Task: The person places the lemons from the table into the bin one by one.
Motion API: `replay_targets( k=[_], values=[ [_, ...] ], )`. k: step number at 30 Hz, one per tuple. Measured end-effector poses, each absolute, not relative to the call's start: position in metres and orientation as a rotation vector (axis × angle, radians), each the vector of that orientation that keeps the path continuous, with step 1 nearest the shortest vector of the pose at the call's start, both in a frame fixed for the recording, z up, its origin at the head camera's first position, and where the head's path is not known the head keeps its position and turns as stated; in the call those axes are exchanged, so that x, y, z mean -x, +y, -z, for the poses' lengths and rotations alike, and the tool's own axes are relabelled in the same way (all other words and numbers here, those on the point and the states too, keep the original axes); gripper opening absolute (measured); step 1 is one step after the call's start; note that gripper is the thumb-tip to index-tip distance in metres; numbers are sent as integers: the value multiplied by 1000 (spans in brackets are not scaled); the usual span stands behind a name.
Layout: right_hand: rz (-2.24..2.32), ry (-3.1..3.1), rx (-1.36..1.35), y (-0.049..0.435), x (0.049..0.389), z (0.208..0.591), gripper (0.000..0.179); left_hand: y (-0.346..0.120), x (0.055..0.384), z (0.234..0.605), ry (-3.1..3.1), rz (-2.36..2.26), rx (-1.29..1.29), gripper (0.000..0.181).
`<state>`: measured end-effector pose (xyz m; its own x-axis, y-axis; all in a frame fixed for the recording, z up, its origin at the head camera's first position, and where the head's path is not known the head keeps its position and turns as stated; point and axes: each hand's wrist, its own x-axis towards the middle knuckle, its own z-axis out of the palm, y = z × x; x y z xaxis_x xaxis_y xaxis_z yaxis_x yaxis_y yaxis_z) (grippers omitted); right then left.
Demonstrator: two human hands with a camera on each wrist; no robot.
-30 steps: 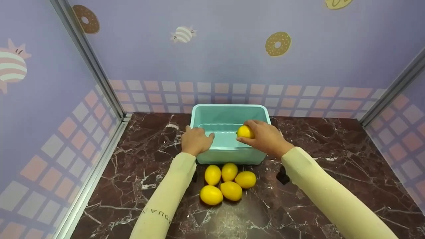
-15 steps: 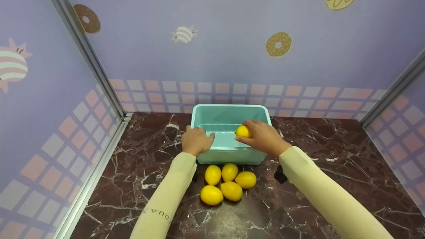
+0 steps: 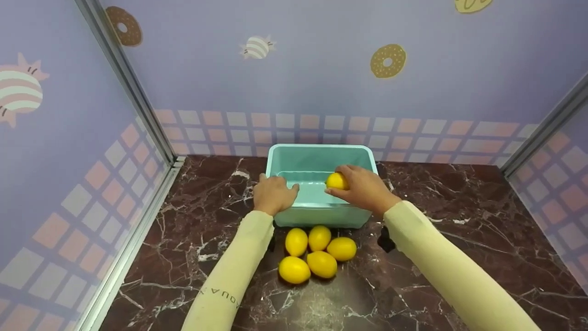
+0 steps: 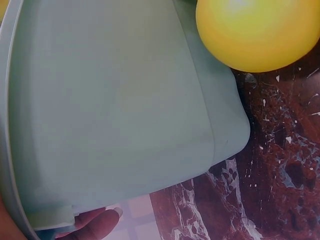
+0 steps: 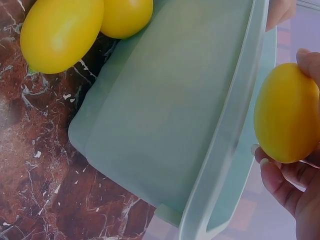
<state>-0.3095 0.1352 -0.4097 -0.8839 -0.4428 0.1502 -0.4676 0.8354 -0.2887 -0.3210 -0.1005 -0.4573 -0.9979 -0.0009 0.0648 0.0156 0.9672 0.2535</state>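
A light green plastic bin (image 3: 321,215) stands against the back wall. My left hand (image 3: 274,195) grips its near left corner, the thumb over the inside; in the left wrist view a finger (image 4: 100,226) curls beneath the rim. Over the bin's right half, my right hand (image 3: 365,189) holds a yellow lemon (image 3: 337,181) between thumb and fingers. The right wrist view shows that lemon (image 5: 286,114) just beyond the rim (image 5: 225,130). Several more lemons (image 3: 322,264) lie bunched on the table before the bin.
The dark red marbled table (image 3: 193,276) runs up to a patterned purple wall (image 3: 317,82) at the back. Side panels (image 3: 50,174) with metal corner strips close off left and right. In the left wrist view one lemon (image 4: 260,30) sits close against the bin's front.
My right hand and its lemon have shifted very slightly to the left relative to the bin. The left hand stays on the corner, and the lemons on the table have not moved.
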Motion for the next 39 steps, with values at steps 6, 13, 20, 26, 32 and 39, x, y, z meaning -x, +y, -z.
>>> replay_targets(
  k=[6, 13, 20, 26, 32, 39],
  values=[
    [-491, -2929, -728, 133, 311, 412, 52, -102, 321, 459, -3050, 373, 9, 56],
    [-497, -2932, -723, 131, 313, 412, 52, -102, 320, 459, -3038, 381, 10, 53],
    [-486, -2942, -739, 129, 315, 412, 53, -102, 319, 457, -3038, 410, -4, 52],
    [-464, -2951, -725, 128, 316, 412, 55, -100, 320, 456, -3049, 396, 4, 54],
    [-461, -2972, -723, 125, 317, 412, 56, -100, 320, 456, -3055, 389, 4, 55],
    [-465, -2970, -720, 123, 320, 412, 56, -100, 320, 456, -3057, 380, 0, 56]
  ],
)
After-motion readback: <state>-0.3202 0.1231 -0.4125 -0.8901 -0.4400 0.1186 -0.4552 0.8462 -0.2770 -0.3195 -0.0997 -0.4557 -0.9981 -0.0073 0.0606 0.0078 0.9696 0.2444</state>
